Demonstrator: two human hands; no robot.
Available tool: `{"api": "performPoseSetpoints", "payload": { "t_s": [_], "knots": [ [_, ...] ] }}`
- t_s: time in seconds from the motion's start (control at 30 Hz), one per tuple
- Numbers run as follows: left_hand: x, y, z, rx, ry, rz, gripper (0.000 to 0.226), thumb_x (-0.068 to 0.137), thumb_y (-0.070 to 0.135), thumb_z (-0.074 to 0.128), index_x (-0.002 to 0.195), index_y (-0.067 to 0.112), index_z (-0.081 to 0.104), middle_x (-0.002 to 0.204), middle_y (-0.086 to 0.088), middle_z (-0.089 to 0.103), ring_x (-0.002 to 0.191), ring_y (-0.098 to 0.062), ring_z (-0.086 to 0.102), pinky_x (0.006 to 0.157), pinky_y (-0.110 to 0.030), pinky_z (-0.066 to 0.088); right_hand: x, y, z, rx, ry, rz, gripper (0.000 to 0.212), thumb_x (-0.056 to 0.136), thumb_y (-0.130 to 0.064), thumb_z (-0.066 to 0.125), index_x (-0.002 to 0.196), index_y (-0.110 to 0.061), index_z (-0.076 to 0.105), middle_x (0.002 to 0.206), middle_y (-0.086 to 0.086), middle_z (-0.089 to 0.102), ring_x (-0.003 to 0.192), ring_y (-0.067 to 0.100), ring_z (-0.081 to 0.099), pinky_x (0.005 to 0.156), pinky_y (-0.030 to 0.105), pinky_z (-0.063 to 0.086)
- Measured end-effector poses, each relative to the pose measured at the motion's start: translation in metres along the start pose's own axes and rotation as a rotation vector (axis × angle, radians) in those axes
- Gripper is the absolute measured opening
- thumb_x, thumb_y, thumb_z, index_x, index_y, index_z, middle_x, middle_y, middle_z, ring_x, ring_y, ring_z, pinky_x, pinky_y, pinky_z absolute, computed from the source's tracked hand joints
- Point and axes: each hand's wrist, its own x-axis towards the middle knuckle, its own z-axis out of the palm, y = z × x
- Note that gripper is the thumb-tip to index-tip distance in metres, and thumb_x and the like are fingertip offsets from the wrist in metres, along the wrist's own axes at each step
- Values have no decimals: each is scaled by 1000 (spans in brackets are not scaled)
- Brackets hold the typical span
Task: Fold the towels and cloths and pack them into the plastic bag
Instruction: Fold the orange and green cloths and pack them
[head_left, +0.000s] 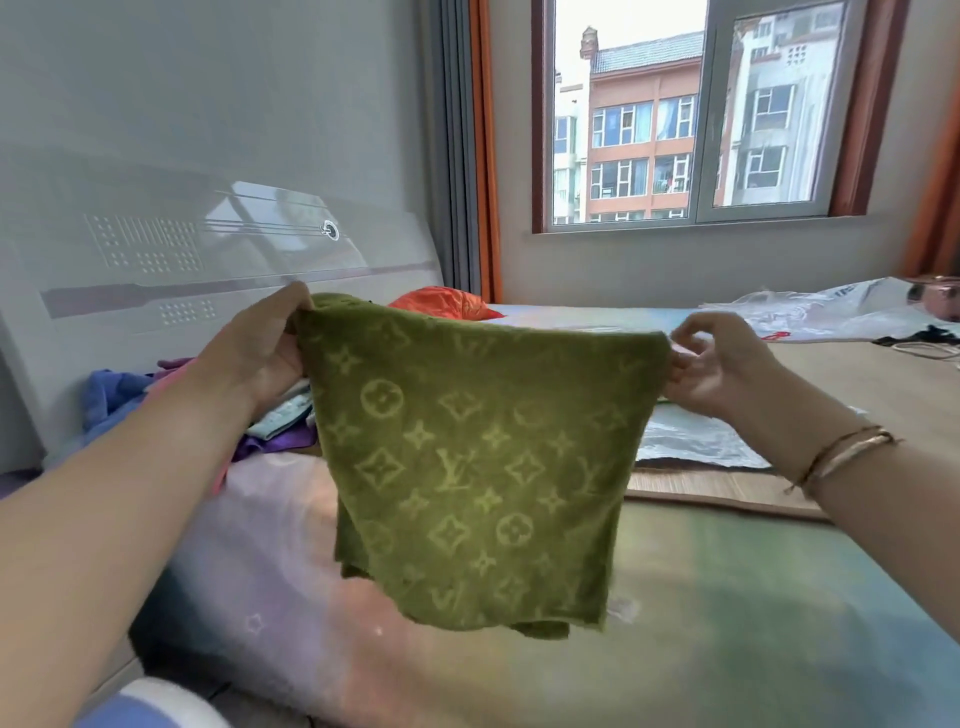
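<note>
Pinching the green towel (467, 457) taut, both hands (270, 348) (711, 369) hide its top corners.

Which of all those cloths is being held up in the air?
The green patterned towel, pinched at its top corners by both hands. The other cloths lie heaped on the bed by the headboard.

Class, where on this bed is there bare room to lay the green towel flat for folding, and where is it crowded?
Bare sheet lies below the green towel, between the pile of cloths and the woven mat. Crowded: cloths by the headboard; plastic bag far right.
</note>
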Motion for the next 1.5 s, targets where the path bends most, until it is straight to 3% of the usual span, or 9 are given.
{"api": "performPoseSetpoints", "payload": {
  "t_s": [0.23, 0.37, 0.6, 0.83, 0.93, 1.03, 1.17, 1.33, 1.5],
  "knots": [
    [-6, -10, 3, 107, 32, -21, 35, 85, -15, 37, 69, 16, 43, 50, 0, 51, 48, -12, 50, 45, -18, 45, -32, 18, 10, -983, -183, 249, 21, 97, -6, 49, 78, -3, 58, 53, 7, 62, 40, 13, 59, 40, 22, 52],
    [-8, -12, 1, 135, 8, -45, 51, 83, -22, 28, 96, 17, 57, 80, -5, 67, 68, -15, 59, 51, -20, 52, -28, 9, 9, -885, -73, -20, 23, 92, 4, 53, 88, -11, 70, 74, 7, 66, 52, 12, 61, 43, 19, 52],
    [-10, 1, -7, 254, -5, -18, 47, 84, -23, 35, 103, 10, 63, 60, 2, 68, 63, -12, 64, 51, -18, 53, -24, -13, 6, -539, 37, -358, 46, 90, 11, 41, 96, -20, 73, 93, -2, 67, 89, 12, 62, 89, 30, 45],
    [-4, -6, -7, 323, -12, 16, 16, 84, -4, 63, 98, 4, 67, 66, -3, 72, 57, -13, 69, 73, -28, 60, -21, -15, 18, -1012, -164, -364, 45, 84, 16, 48, 114, -13, 66, 121, 12, 54, 106, 21, 53, 93, 29, 45],
    [2, -13, -8, 322, 34, -86, 6, 88, 8, 64, 93, 10, 67, 60, 4, 70, 52, -7, 66, 73, -26, 58, -20, -16, 25, -1257, -239, -291, 46, 85, 10, 56, 124, -12, 59, 127, 10, 49, 100, 16, 53, 83, 20, 45],
    [3, -16, -11, 367, 74, -242, 13, 89, 2, 60, 84, 12, 65, 51, 2, 67, 43, -5, 63, 51, -18, 55, -19, -18, 30, -1555, -305, -251, 52, 84, -7, 70, 132, -14, 52, 127, 2, 50, 105, 14, 52, 85, 18, 39],
    [-1, -12, -16, 384, 48, -370, 24, 90, -9, 48, 88, 9, 64, 55, -4, 69, 42, -11, 64, 46, -23, 55, -19, -15, 35, -1823, -356, -248, 47, 73, -46, 78, 110, -20, 65, 105, -9, 66, 95, 8, 60, 77, 15, 45],
    [-7, -5, -14, 402, -35, -442, 30, 92, -10, 43, 92, 10, 65, 60, -2, 71, 45, -11, 65, 81, -35, 51, -5, -10, 31, -2252, -312, -455, 29, 76, -40, 78, 72, -18, 58, 79, -2, 57, 85, 17, 51, 66, 21, 31],
    [-12, 13, -16, 398, -64, -394, 39, 89, -15, 41, 94, 14, 66, 69, -1, 73, 59, -12, 71, 107, -50, 32, -2, -21, 32, -2238, -208, -641, 21, 89, -32, 59, 76, -17, 67, 104, 1, 56, 110, 21, 40, 97, 35, 31]
  ]
}}
